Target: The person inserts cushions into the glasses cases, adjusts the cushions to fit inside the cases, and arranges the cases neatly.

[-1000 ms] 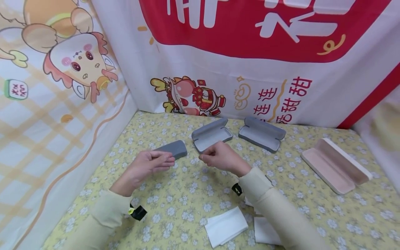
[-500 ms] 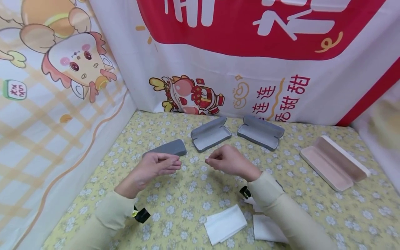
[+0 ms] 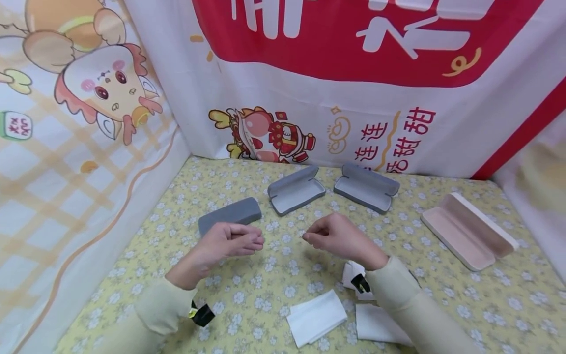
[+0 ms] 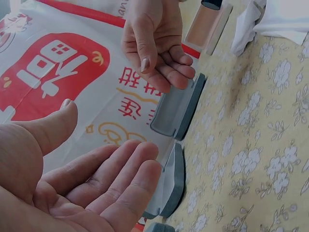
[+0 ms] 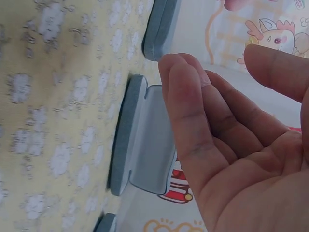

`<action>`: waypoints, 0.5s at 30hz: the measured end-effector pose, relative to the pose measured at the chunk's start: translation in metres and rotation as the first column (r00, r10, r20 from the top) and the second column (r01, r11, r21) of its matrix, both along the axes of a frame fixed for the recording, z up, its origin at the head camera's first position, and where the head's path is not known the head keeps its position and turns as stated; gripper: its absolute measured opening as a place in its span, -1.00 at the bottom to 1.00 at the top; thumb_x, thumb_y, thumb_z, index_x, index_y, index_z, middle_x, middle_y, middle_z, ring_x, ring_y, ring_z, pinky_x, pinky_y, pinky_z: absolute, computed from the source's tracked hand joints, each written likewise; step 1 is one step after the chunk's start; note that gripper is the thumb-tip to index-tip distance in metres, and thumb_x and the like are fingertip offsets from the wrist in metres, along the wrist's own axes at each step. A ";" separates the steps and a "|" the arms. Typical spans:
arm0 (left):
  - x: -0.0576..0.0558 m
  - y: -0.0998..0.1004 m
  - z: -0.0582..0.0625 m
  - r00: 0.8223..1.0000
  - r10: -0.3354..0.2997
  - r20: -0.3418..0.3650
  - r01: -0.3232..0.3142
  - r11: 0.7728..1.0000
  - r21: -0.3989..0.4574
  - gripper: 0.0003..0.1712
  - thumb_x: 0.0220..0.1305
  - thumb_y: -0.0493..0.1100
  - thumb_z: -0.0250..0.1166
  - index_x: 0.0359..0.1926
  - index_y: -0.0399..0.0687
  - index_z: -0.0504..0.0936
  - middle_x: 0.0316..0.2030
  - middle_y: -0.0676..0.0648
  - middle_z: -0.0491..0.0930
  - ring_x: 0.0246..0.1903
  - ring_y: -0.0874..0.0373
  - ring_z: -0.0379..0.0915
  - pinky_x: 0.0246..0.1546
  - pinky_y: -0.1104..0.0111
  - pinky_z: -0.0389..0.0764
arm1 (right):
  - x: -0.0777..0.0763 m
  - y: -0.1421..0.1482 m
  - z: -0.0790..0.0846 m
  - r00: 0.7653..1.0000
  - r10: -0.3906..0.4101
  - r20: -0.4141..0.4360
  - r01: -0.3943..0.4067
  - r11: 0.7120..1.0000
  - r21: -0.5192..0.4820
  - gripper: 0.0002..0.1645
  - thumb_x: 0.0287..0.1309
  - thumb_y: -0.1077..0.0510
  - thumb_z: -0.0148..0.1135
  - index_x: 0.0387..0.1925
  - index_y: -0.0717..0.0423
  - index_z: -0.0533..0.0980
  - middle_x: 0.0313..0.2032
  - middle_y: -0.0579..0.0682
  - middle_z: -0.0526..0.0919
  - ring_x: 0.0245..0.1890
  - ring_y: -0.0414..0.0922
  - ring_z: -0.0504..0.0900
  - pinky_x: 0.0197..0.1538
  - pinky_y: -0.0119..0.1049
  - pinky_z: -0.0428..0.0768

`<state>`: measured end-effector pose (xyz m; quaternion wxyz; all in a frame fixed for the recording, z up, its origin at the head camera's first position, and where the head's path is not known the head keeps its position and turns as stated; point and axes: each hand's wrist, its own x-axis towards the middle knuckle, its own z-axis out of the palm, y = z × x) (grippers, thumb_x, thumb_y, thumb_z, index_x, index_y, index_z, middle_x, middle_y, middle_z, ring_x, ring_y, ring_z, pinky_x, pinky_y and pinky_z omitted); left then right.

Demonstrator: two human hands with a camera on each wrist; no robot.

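Observation:
My left hand (image 3: 227, 243) is over the table just in front of a closed grey glasses case (image 3: 232, 212), overlapping its near edge in the head view. Its fingers are loosely bent with nothing between them, and the palm shows bare in the left wrist view. Facing it, my right hand (image 3: 338, 238) hangs in the air with relaxed, slightly curved fingers, also holding nothing. Beyond the hands stand two open grey glasses cases, the left one (image 3: 297, 192) and the right one (image 3: 366, 189). An open pink-lined glasses case (image 3: 462, 233) lies at the right.
A folded white cloth (image 3: 317, 317) lies at the front of the flowered tablecloth (image 3: 247, 305). Another white cloth (image 3: 376, 324) is partly hidden beneath the right sleeve, with a crumpled one (image 3: 351, 273) behind it. Printed fabric walls (image 3: 265, 83) close off the back and left.
Both hands have drawn back toward the person and shifted somewhat right, the right hand farther. More of the closed grey case and the crumpled cloth now shows. The cases stay in place.

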<state>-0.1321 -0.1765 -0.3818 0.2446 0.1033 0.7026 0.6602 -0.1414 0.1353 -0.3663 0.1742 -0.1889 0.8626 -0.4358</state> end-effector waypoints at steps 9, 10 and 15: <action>0.007 0.008 -0.004 0.999 -0.031 0.022 0.031 1.000 0.000 -0.49 0.41 -0.11 0.32 0.20 -0.41 0.55 0.05 -0.42 0.60 -0.01 -0.10 0.64 0.12 -0.06 0.54 | 0.015 0.010 -0.009 1.000 -0.008 -0.016 0.008 1.000 0.009 -0.80 0.36 0.06 0.27 -0.18 0.04 0.75 -0.37 -0.12 0.73 -0.50 -0.13 0.58 -0.41 -0.21 0.58; 0.007 0.009 -0.004 0.999 -0.040 0.022 0.040 0.999 0.003 -0.49 0.41 -0.12 0.32 0.20 -0.42 0.55 0.05 -0.41 0.60 -0.01 -0.10 0.64 0.12 -0.06 0.54 | 0.016 0.012 -0.009 1.000 -0.008 -0.017 0.008 1.000 0.015 -0.80 0.37 0.06 0.27 -0.18 0.04 0.75 -0.38 -0.11 0.73 -0.53 -0.15 0.54 -0.43 -0.22 0.57; 0.010 0.018 -0.007 0.995 -0.102 0.025 0.102 0.995 -0.006 -0.48 0.43 -0.13 0.30 0.21 -0.46 0.53 0.04 -0.40 0.61 -0.01 -0.11 0.64 0.10 -0.08 0.56 | 0.022 0.021 -0.011 1.000 -0.007 -0.002 0.007 0.999 0.040 -0.77 0.38 0.06 0.26 -0.16 0.10 0.74 -0.39 -0.05 0.72 -0.60 -0.19 0.43 -0.49 -0.26 0.48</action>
